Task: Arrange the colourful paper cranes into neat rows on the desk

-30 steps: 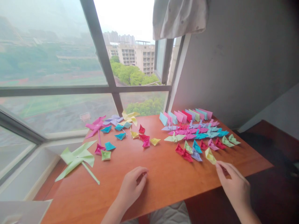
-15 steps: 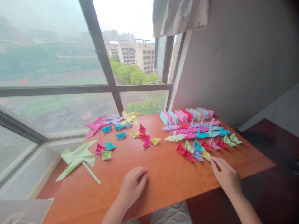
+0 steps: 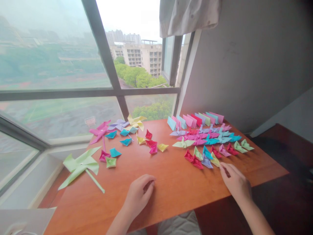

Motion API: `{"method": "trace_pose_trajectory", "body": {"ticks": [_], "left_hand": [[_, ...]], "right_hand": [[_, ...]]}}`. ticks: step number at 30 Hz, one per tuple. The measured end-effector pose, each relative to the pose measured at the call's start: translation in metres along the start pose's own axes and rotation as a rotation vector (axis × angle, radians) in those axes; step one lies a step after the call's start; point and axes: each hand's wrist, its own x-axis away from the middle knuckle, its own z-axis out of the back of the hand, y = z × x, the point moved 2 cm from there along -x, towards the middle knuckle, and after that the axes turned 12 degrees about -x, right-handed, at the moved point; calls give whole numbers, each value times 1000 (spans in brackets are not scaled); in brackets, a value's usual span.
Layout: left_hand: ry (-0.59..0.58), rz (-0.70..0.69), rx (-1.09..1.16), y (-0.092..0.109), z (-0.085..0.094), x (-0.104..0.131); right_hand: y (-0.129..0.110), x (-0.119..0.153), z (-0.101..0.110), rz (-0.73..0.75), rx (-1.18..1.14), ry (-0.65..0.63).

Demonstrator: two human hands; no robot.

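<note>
My right hand [image 3: 236,182] pinches the near corner of a yellow paper boat [image 3: 215,160] at the right of the wooden table [image 3: 176,186]. Beside that boat lie a lilac boat [image 3: 206,161] and red boats [image 3: 197,162]. My left hand [image 3: 140,194] rests on the table near its front edge, fingers curled together, with nothing visible in them. Farther off from it are a magenta boat [image 3: 153,148] and another yellow boat [image 3: 162,148]. Rows of paper cranes [image 3: 184,143] lie behind the right-hand boats.
Folded paper pieces [image 3: 189,121] stand in a row at the back right. A large green pinwheel [image 3: 81,164] lies at the left, with magenta [image 3: 100,131], lilac and yellow pinwheels behind. Windows and a grey wall [image 3: 244,65] border the table.
The yellow boat at my right fingertips has shifted very slightly to the left, and my right hand has moved slightly with it. My left hand has barely moved.
</note>
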Motion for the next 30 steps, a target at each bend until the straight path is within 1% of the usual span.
{"method": "trace_pose_trajectory", "body": {"ticks": [5, 10, 13, 15, 17, 19, 23, 25, 27, 30], "left_hand": [[-10, 7, 16, 0, -1, -1], [-12, 6, 28, -1, -1, 0], [4, 13, 25, -1, -1, 0], [8, 15, 26, 0, 0, 0], [8, 17, 31, 1, 0, 0], [13, 27, 44, 1, 1, -1], [53, 69, 69, -2, 3, -3], [93, 106, 35, -8, 8, -4], [133, 165, -77, -17, 19, -5], [155, 302, -376, -34, 44, -2]], "right_hand": [[-1, -2, -1, 0, -20, -15], [-7, -4, 4, -57, 2, -16], [-15, -6, 12, -61, -3, 8], [-26, -9, 17, -35, -27, 42], [-42, -12, 18, 9, -82, 56], [-64, -15, 16, 67, -176, 27], [-119, -14, -3, 166, -419, -105], [-144, -10, -15, 193, -511, -172], [-164, -5, -27, 210, -566, -237], [-181, 2, -40, 226, -590, -301]]}}
